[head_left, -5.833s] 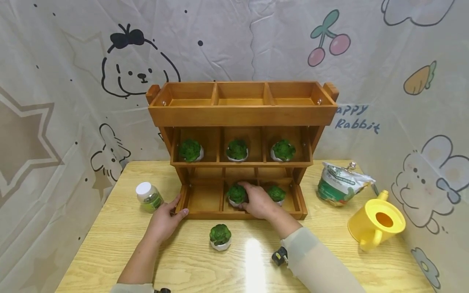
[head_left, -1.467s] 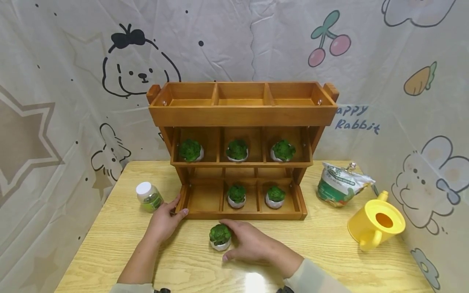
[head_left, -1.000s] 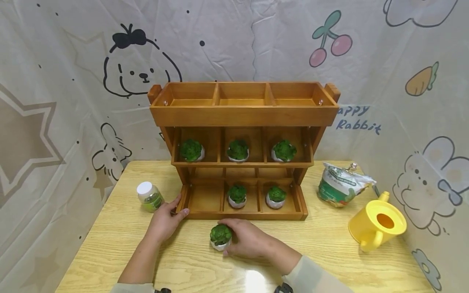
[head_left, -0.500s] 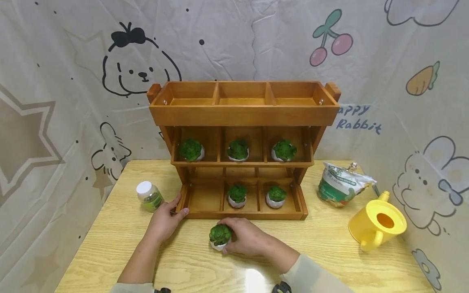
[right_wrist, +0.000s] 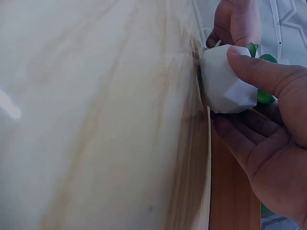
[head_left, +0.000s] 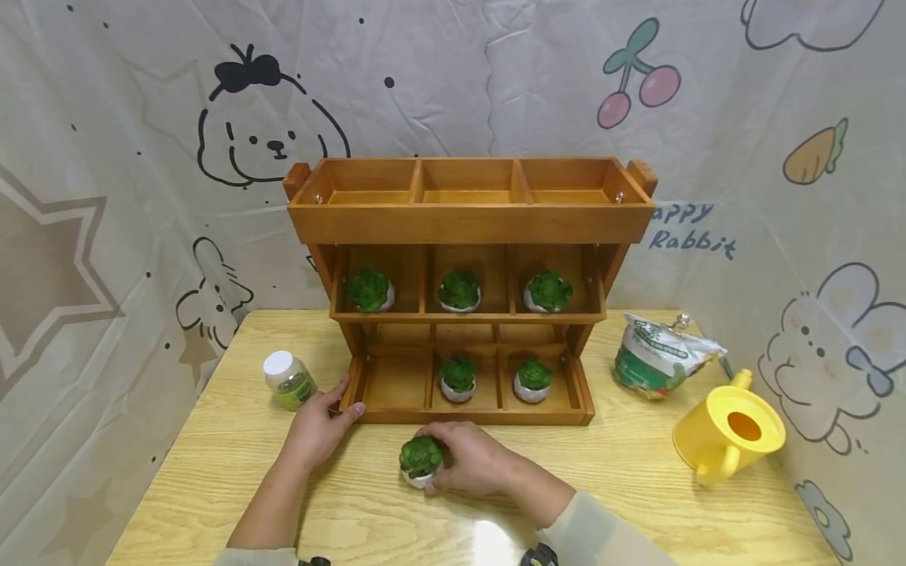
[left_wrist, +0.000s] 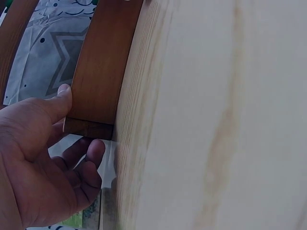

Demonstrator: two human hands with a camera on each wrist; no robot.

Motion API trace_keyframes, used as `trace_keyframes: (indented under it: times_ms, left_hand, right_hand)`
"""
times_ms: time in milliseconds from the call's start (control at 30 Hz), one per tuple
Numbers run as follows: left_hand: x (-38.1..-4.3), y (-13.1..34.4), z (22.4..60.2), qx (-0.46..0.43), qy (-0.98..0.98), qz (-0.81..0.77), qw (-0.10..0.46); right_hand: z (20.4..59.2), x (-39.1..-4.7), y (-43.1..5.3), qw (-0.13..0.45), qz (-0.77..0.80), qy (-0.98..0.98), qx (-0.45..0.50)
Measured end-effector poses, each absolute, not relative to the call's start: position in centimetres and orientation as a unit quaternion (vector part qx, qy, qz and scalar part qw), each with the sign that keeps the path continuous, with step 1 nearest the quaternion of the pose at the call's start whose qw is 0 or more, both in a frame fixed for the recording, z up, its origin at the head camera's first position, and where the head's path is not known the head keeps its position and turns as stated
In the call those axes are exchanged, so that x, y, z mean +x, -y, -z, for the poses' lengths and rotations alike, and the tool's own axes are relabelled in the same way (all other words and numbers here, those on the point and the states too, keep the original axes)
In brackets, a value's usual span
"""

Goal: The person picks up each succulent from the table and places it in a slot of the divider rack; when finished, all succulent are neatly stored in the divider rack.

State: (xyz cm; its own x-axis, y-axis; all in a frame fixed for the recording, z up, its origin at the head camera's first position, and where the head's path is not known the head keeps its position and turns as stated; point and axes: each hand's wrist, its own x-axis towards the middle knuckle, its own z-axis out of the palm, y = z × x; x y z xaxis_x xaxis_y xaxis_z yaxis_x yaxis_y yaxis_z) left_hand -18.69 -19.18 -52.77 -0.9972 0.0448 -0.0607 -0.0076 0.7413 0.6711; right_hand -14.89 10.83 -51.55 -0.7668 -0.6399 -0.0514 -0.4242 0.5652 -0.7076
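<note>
My right hand (head_left: pixel 476 460) grips a small potted succulent (head_left: pixel 421 456) in front of the shelf. In the right wrist view, the thumb lies on the faceted white pot (right_wrist: pixel 225 84) and the fingers curl round its other side. At the lower left corner of the three-tier wooden shelf (head_left: pixel 470 226), my left hand (head_left: pixel 320 427) holds the end of the bottom tier. In the left wrist view, its thumb presses the front of the brown board (left_wrist: pixel 98 72), fingers bent round the end. The bottom tier has a succulent (head_left: pixel 458 379) in the middle and another succulent (head_left: pixel 532 380) at right.
Three succulents, one of them a middle succulent (head_left: pixel 459 290), fill the second tier. A white-capped jar (head_left: pixel 289 380) stands left of the shelf. To the right are a green-white bag (head_left: pixel 658 358) and a yellow watering can (head_left: pixel 722 431). A printed cloth hangs behind.
My right hand has left the succulent in the bottom middle compartment, come to the one on the table, closed on its pot and shifted it slightly left. The left hand stays put.
</note>
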Motion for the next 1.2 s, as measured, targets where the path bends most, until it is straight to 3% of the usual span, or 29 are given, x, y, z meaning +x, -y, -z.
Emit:
trace_keyframes:
  times_ms: [1200]
  left_hand:
    - [-18.6,19.1,52.5,0.013,-0.932,-0.360,0.031]
  right_hand:
    - [48.5,-18.0,-8.0,0.082,0.408,-0.865,-0.279]
